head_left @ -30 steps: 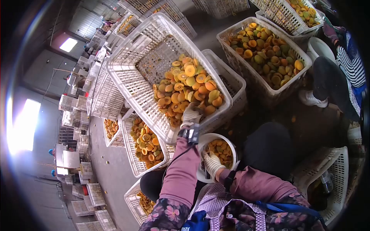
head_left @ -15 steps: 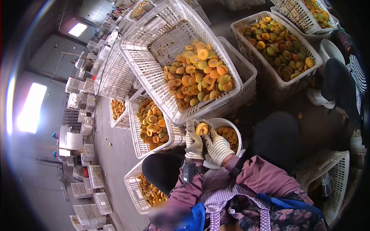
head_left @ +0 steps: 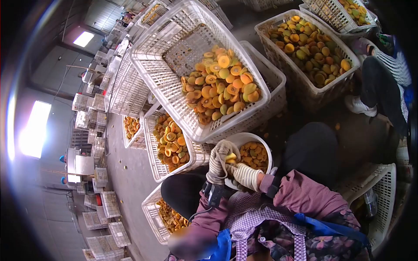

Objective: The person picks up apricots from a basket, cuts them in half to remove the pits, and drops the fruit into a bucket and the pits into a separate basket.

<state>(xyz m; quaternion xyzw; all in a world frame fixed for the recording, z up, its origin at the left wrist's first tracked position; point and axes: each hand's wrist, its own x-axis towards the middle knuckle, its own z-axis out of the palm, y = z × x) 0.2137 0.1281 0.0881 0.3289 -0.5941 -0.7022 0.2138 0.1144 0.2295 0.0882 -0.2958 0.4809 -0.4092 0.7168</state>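
Both my hands wear striped knit gloves and meet over the near-left rim of a white bucket (head_left: 270, 158). My left hand (head_left: 219, 162) is closed, its fingers curled round a yellow-orange peach half (head_left: 231, 159). Pressed against the fruit from the other side is my right hand (head_left: 246, 175), also closed; its fingertips are hidden, and anything else in them cannot be made out. Orange fruit pieces (head_left: 254, 155) lie inside the bucket. Just beyond my hands, a tilted white crate (head_left: 185, 51) holds many peach halves (head_left: 222, 87), some with the stone side up.
Another crate of peach halves (head_left: 311, 52) stands at the right, near a seated person's leg (head_left: 374, 82). Left of my knees are more filled crates (head_left: 150, 150). A white crate (head_left: 385, 204) with a plastic bottle (head_left: 370, 202) sits at my right. Stacked crates line the far left.
My left hand has turned and closed over the peach half, which showed its cut face before and is now mostly covered. My right hand has shifted slightly down. The view has shifted slightly.
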